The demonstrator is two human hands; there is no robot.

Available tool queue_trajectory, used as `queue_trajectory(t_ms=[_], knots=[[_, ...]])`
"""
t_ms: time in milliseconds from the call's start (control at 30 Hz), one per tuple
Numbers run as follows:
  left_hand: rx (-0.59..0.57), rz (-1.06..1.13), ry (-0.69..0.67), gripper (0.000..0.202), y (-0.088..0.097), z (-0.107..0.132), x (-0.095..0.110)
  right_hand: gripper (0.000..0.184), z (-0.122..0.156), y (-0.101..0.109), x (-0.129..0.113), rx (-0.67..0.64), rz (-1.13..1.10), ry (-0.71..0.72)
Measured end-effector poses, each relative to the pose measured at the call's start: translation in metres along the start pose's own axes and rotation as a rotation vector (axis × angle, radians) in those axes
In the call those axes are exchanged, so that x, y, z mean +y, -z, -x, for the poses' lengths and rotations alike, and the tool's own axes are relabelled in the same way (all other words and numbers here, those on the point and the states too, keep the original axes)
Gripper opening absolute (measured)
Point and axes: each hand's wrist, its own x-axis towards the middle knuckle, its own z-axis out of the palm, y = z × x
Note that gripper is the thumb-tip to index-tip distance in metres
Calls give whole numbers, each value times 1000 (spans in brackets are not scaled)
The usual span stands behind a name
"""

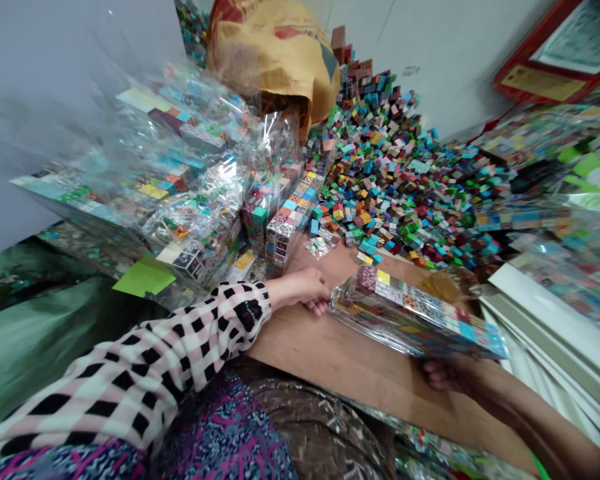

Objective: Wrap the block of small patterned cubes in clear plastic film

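A long row of small coloured cubes in a clear plastic bag (420, 313) lies tilted above the brown board (300, 340). My left hand (305, 290), in a black-and-white checked sleeve, is closed at the bag's left end, fingers pinched on the plastic edge. My right hand (450, 373) grips the bag's right part from below; its thumb is hidden behind the pack. Just beyond the bag, a few loose cubes (370, 257) and a small flat clear packet (323, 243) rest on the board.
A large heap of loose cubes (390, 167) rises against the wall behind the board, beside a yellow sack (275, 53). Several bagged cube packs (295, 213) are piled at the left. White panels (555, 327) and more bagged packs (575, 267) stand at the right.
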Motion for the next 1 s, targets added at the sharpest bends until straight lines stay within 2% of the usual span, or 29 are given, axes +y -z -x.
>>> queue_trajectory(t_ms=[333, 500, 800, 933, 1000], knots=[[91, -69, 46, 12, -8, -3, 3, 27, -2, -3, -4, -1, 55, 9], [106, -71, 51, 16, -8, -3, 2, 25, -2, -4, -7, -27, 113, 1], [149, -141, 37, 14, -10, -6, -4, 22, -14, -1, -1, -64, 91, 0], [215, -262, -47, 4, -7, 0, -8, 21, -13, -3, 0, -93, 66, 46], [284, -334, -148, 11, -2, 11, -9, 25, -9, -2, 1, -101, 84, 73]])
